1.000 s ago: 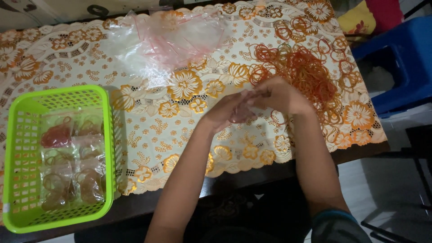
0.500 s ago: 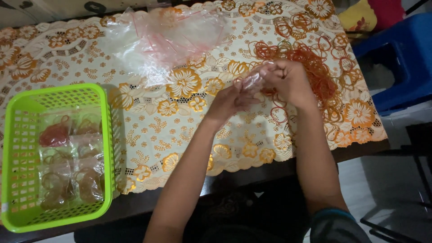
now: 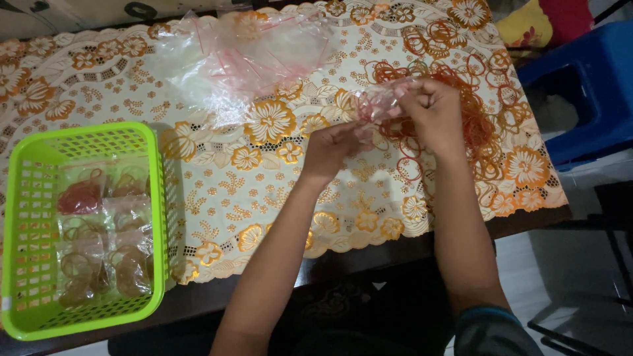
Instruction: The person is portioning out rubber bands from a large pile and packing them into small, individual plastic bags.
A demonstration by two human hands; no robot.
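Observation:
A small clear plastic bag (image 3: pixel 379 102) is held up between both hands above a floral tablecloth (image 3: pixel 217 171). My right hand (image 3: pixel 432 112) grips the bag's upper right end. My left hand (image 3: pixel 333 148) pinches its lower left end. Under and around my right hand lies a heap of loose orange rubber bands (image 3: pixel 471 79). What the bag holds is too blurred to tell.
A pile of empty clear bags (image 3: pixel 244 56) with red strips lies at the table's far middle. A green plastic basket (image 3: pixel 30 277) at the left front holds several filled bags of rubber bands. A blue plastic stool (image 3: pixel 593 92) stands off the table's right edge.
Both hands have moved away from me and slightly right with the small bag, and have spread apart, the right hand now over the rubber band heap.

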